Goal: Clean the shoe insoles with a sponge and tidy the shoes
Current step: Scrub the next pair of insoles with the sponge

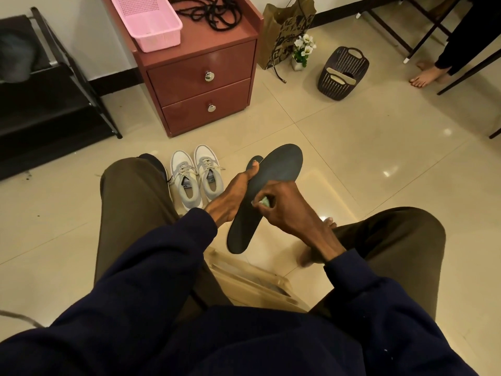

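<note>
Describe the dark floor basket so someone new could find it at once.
Start at the red-brown two-drawer cabinet; right of it on the tiled floor stand a brown paper bag and a small pot of white flowers. Just right of the flowers sits the dark basket: perforated, on the floor, holding pale insole-shaped pieces, unlike the pink basket atop the cabinet.

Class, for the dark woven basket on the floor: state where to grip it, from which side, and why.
On the dark basket, grip the arched handle at its far rim, coming from above: the loop stands open and clear, while the body looks too wide for one hand.
</note>
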Tool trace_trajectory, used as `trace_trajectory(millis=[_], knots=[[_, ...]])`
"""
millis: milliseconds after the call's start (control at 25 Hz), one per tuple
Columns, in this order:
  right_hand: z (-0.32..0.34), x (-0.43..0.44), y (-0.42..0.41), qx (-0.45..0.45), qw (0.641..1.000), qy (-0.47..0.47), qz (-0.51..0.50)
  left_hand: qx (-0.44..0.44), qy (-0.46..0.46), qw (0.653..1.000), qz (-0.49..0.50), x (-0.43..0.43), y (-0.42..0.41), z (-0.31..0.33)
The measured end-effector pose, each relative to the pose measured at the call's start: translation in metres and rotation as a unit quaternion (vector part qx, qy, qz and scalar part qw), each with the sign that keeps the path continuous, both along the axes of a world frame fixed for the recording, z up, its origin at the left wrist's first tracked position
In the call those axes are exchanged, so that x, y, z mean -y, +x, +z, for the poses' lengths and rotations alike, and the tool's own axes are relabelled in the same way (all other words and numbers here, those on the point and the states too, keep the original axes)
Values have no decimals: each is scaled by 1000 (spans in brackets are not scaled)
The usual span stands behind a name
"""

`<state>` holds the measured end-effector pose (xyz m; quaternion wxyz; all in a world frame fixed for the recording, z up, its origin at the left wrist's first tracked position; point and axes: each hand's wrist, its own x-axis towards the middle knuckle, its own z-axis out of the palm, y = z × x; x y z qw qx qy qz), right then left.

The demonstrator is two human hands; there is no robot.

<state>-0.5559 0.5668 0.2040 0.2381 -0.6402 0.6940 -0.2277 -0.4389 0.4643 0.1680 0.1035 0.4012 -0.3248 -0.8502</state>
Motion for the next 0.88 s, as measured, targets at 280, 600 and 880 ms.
trace_trajectory(millis=[280,600,880], knots=[[-2,6,-54,-59,970,-76,-225,-45,37,998,-28,-2,-3,-3],[-1,8,-46,-53,986,-52,-153,-45,40,998,-24,-5,-3,-2],[-4,3,-36,-15,984,-83,-158,-62,68,995,-29,-4,-3,0]])
